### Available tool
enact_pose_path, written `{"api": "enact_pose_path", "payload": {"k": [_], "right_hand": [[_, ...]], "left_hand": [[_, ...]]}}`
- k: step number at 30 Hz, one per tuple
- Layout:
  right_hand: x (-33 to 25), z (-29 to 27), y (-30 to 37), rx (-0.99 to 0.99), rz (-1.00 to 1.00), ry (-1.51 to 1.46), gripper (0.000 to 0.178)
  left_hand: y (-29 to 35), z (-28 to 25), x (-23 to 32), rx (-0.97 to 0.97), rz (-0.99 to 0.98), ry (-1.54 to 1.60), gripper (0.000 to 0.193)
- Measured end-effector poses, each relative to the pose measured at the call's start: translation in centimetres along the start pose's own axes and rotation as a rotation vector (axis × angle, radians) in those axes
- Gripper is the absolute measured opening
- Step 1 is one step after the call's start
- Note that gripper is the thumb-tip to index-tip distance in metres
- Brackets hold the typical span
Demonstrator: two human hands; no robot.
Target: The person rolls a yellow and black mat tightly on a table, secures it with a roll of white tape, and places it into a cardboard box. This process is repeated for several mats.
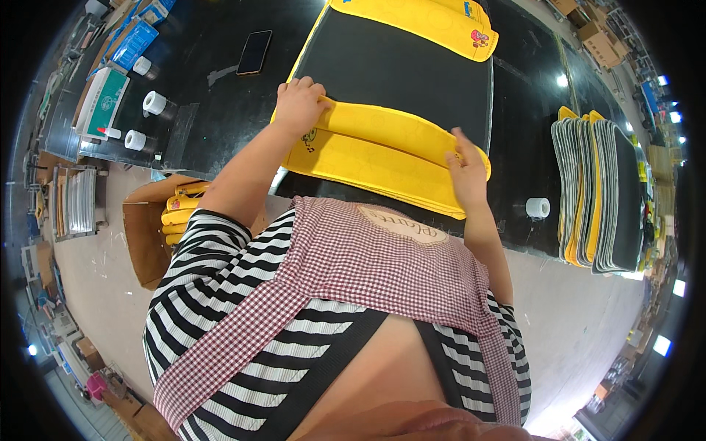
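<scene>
A yellow mat (386, 165) with a black underside and small cartoon prints lies in front of me, on what looks like a stack. Its near edge is folded up and over toward the black face (397, 81). The far end is also turned over, showing a yellow band (412, 18). My left hand (299, 108) is closed on the left end of the near fold, fingertips over its edge. At the right end of that fold, my right hand (468, 170) rests against the yellow surface with its fingers stretched out and slightly apart.
A dark table carries a phone (254, 52), several white tape rolls (154, 102), another roll (537, 208) and a green-white box (101, 101) at left. Stacked mats (597, 192) stand at right. Below the left table edge, a cardboard box (144, 242) holds rolled yellow pieces.
</scene>
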State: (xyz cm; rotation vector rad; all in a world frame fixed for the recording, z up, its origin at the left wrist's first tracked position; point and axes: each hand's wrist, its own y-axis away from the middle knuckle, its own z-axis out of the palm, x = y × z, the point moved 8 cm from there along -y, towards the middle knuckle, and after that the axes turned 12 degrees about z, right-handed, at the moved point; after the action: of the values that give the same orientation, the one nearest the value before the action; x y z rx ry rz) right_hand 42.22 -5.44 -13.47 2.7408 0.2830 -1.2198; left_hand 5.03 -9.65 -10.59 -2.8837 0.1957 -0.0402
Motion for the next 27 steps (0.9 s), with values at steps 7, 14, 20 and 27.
{"api": "enact_pose_path", "payload": {"k": [7,14,20,27], "right_hand": [[-1.9,2.8,1.0,0.113,-0.347,0.612,0.043],[-3.4,4.3,0.2,0.057,-0.451,0.442,0.04],[-3.7,4.6,2.3,0.102,-0.476,0.444,0.04],[-4.2,4.9,4.9,0.17,-0.482,0.4,0.037]], "left_hand": [[2.1,2.3,1.6,-0.128,-0.097,0.579,0.028],[3.4,2.0,7.2,0.076,0.341,0.122,0.044],[4.6,2.2,8.2,0.136,0.338,0.275,0.037],[6.7,2.4,8.6,0.158,0.322,0.321,0.035]]}}
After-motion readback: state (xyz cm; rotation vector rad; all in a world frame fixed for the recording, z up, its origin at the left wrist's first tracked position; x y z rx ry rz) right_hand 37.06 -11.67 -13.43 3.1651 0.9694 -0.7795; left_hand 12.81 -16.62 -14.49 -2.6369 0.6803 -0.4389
